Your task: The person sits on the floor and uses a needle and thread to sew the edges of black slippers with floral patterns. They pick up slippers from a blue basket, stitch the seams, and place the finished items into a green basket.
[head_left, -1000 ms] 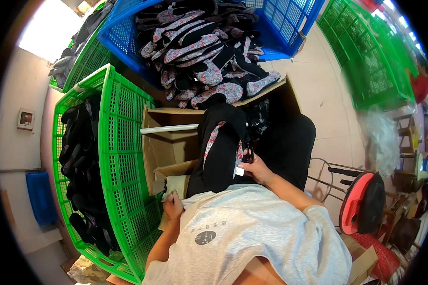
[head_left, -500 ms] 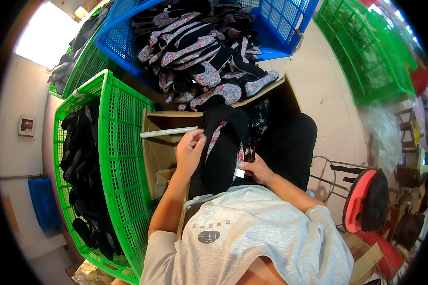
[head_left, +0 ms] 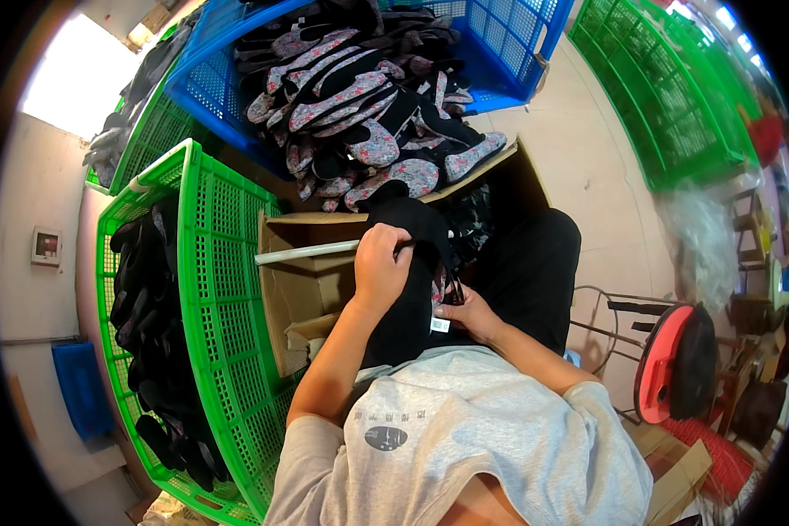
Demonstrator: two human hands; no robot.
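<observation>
A black cloth slipper (head_left: pixel 425 230) with a grey-and-red floral lining lies over my lap, largely merged with my black trousers. My left hand (head_left: pixel 383 267) is closed at its upper side, fingers curled on the black cloth. Lower down, my right hand (head_left: pixel 472 316) pinches the slipper's edge beside a small white label (head_left: pixel 440 325). Thin dark loops show just above my right fingers; I cannot make out what they are. A white rod (head_left: pixel 307 252) runs from the left up to my left hand, where its end is hidden.
An open cardboard box (head_left: pixel 276 307) stands before my knees. Beyond it, a blue crate (head_left: pixel 504 96) spills floral-lined slippers (head_left: pixel 377 140). At my left is a green crate (head_left: pixel 223 324) of black slippers (head_left: pixel 149 307). A red-and-black round stool (head_left: pixel 666 364) stands right.
My left hand has moved right and up onto the black cloth, covering the floral strip seen before. My right hand has stayed near the label. The view has shifted slightly.
</observation>
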